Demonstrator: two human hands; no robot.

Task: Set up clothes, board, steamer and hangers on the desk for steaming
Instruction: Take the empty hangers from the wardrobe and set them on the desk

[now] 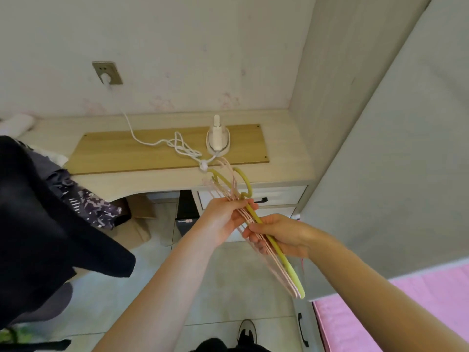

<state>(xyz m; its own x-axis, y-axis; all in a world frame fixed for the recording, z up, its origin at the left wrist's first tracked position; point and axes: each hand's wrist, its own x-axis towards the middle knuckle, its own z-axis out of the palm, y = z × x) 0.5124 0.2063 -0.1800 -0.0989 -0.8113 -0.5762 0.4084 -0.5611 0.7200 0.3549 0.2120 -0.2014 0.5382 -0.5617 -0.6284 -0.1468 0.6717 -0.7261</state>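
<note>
Hangers (256,222), pink ones with a yellow-green one, are held bunched in front of the desk (284,158); left hand (224,219) and right hand (281,233) both curl around them; steamer (218,139) stands on the board (127,151).

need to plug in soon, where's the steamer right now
In the head view the steamer stands upright on the wooden board on the desk, toward its right end, just beyond the hangers.
</note>
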